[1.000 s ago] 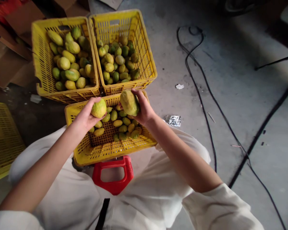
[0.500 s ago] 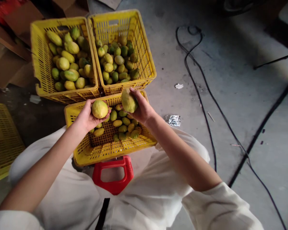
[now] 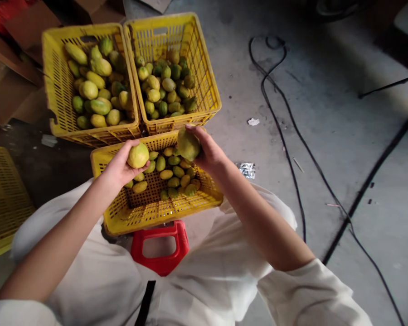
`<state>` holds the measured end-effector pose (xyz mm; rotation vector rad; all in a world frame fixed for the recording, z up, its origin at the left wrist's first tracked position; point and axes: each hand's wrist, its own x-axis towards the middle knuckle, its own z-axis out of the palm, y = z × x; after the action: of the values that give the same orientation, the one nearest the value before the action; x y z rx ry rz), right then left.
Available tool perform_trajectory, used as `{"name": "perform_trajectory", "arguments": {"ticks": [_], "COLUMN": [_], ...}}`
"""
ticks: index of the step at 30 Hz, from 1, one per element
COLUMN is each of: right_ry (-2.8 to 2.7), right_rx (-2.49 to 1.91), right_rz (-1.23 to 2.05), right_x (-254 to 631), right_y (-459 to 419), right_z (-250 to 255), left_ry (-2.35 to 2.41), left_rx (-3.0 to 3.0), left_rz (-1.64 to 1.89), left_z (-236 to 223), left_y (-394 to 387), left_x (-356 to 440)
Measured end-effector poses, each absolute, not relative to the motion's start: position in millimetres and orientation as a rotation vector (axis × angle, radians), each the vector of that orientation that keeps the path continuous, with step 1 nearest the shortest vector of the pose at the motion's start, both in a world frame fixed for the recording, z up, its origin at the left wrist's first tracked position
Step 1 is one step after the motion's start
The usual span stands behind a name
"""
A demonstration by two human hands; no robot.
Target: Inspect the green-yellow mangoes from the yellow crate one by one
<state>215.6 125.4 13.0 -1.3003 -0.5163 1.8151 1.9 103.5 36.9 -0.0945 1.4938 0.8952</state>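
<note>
My left hand (image 3: 121, 164) is closed round a yellow-green lemon-like fruit (image 3: 138, 155), over the left part of the low yellow crate (image 3: 122, 221). A larger, duller green-yellow lemon-like fruit (image 3: 188, 144) is gripped in my right hand (image 3: 210, 153), above that crate's back right side. Its lower end points toward me. The two held fruits are apart. Small green and yellow fruits (image 3: 173, 182) lie loose in the low crate, mostly on its right and at the back; my hands hide some of them.
Behind stand two taller yellow crates, the left one (image 3: 59, 90) with bigger fruits and the right one (image 3: 212, 90) with smaller ones. A red plastic stool edge (image 3: 163, 267) shows between my knees. Black cables (image 3: 294, 172) and foil (image 3: 247, 170) lie on the floor; cardboard boxes (image 3: 27, 36) are at upper left.
My hands have moved slightly apart, the right one to the right, the left one a little left and up. Each still holds its fruit, which has turned slightly.
</note>
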Motion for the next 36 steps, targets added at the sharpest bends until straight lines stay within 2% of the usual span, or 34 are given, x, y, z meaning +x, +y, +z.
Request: {"name": "perform_trajectory", "arguments": {"ticks": [6,26,36], "right_ry": [-0.366,-0.370,-0.387], "right_rx": [-1.365,-1.320,-1.288], "right_rz": [1.737,1.858,1.867], "right_x": [218,224,215], "right_y": [130,131,127], "right_z": [22,12,29], "left_ry": [1.470,1.408,1.399], "left_rx": [-0.140,-0.120,-0.024], "left_rz": [0.765,0.828,0.924], "left_z": [46,45,44], "left_y": [104,101,97], "left_x": [10,12,11]}}
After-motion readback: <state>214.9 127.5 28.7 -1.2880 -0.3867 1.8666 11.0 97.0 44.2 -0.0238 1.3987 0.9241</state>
